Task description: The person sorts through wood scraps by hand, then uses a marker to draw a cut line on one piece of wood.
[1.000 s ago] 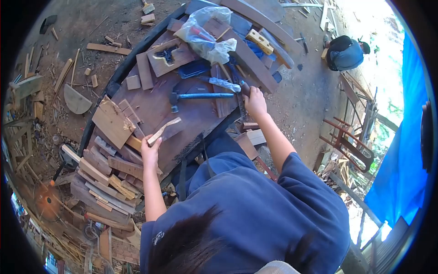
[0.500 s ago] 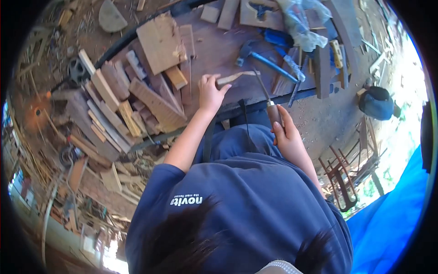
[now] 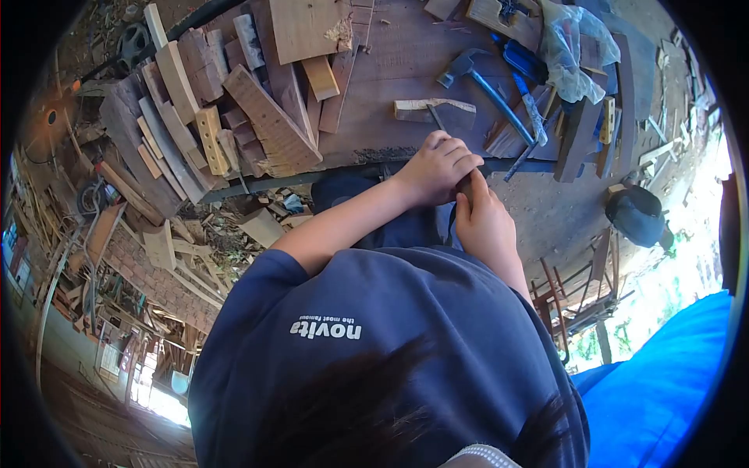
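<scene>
While the right grip clasps the tool's handle, the left grip curls around its shaft.

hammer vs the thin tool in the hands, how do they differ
The hammer lies on the bench, while the thin tool is held in the left hand and right hand. The hammer has a wide head; the thin tool shows a narrow blade. The hammer's handle is blue and exposed, while the thin tool's is dark and mostly covered. Both are elongated hand tools.
</scene>
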Tool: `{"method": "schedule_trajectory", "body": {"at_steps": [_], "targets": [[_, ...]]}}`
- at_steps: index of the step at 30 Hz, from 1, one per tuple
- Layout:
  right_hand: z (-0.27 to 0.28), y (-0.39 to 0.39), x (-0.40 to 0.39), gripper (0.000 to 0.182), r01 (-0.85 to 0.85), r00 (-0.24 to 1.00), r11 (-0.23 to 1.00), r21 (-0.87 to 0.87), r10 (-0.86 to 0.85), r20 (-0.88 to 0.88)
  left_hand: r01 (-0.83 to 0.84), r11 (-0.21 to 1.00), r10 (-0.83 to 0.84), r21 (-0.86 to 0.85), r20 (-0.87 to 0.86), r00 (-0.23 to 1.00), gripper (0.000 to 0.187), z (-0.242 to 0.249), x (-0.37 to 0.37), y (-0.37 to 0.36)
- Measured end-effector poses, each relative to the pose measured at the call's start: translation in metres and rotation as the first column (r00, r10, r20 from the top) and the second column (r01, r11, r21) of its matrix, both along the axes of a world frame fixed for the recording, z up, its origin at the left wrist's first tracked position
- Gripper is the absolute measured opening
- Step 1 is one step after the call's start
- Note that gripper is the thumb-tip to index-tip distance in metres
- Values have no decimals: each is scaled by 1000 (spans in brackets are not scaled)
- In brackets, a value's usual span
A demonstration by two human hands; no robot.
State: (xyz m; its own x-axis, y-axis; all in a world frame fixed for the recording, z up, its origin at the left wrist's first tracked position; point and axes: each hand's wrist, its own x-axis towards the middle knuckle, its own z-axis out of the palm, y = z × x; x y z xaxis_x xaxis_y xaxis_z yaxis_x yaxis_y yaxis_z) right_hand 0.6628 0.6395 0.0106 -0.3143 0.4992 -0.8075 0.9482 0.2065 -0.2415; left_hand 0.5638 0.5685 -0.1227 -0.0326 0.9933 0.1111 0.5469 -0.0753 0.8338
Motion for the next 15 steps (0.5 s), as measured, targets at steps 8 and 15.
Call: {"method": "schedule_trajectory", "body": {"at_steps": [8, 15], "targets": [[-35, 36, 28, 40, 422, 809, 845, -328, -515, -285, -97, 989, 53, 112, 345, 937, 29, 2, -22, 5], [-149, 32, 15, 58, -252, 845, 755, 605, 476, -243, -121, 985, 44, 123, 503, 863, 29, 20, -53, -2]]}}
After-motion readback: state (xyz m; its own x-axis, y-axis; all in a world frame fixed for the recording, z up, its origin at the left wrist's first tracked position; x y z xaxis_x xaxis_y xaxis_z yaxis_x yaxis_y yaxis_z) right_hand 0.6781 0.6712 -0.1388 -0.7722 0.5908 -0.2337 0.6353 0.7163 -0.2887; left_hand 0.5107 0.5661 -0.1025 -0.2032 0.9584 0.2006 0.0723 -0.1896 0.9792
